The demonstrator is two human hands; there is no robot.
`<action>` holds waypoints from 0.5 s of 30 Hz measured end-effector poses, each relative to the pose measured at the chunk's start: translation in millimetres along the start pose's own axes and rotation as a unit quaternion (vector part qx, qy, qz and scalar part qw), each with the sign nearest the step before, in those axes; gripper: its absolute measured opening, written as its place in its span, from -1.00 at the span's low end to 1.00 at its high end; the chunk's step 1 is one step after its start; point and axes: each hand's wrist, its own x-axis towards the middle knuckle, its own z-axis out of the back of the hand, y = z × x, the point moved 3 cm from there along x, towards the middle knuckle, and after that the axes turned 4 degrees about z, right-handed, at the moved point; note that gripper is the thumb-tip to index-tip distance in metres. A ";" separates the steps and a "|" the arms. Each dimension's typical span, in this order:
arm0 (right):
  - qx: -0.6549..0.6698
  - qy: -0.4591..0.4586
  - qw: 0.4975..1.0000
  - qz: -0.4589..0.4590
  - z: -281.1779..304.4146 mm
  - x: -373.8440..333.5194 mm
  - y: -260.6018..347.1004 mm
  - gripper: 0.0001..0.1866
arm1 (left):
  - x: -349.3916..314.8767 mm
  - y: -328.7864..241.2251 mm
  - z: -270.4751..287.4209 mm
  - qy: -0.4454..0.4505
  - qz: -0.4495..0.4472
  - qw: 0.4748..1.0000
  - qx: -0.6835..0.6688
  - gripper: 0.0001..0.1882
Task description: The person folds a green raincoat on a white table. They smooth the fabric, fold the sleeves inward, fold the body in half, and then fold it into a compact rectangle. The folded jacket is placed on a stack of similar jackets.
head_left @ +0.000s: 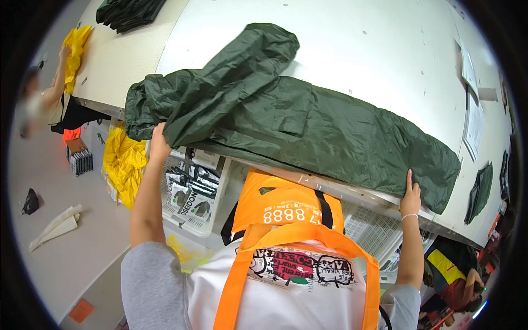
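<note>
A dark green rain jacket [341, 126], of thin crinkled fabric, lies folded lengthwise along the near edge of the white table. One sleeve [250, 60] sticks up and away across its left part, and a pocket flap shows near the middle. At the jacket's left end my left hand [159, 144] is closed on the near edge, its fingertips partly hidden by fabric. My right hand [410, 199] grips the near edge toward the right end, with the index finger stretched over the cloth and the other fingers bent.
Below the table edge stand a white basket [206, 212] of packaged garments and another white basket [371, 228]. Yellow garments [124, 159] hang at left. Dark green garments [132, 12] lie at far left. A co-worker [47, 102] handles yellow cloth; another person [459, 280] is at lower right. I wear an orange apron [286, 201].
</note>
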 end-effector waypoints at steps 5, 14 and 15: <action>0.136 0.044 0.982 0.125 62.1 22.0 28.8 -0.15 | -8.7 -7.0 -7.9 -0.026 -0.022 0.999 0.011 -0.57; 0.145 0.097 0.952 0.250 190.2 92.3 302.0 -0.67 | -8.3 -4.2 -7.4 -0.012 -0.013 0.998 0.067 -0.48; 0.330 -0.022 0.910 0.250 199.5 117.9 308.0 -0.71 | -9.4 -5.3 -8.1 -0.010 -0.009 0.998 0.062 -0.48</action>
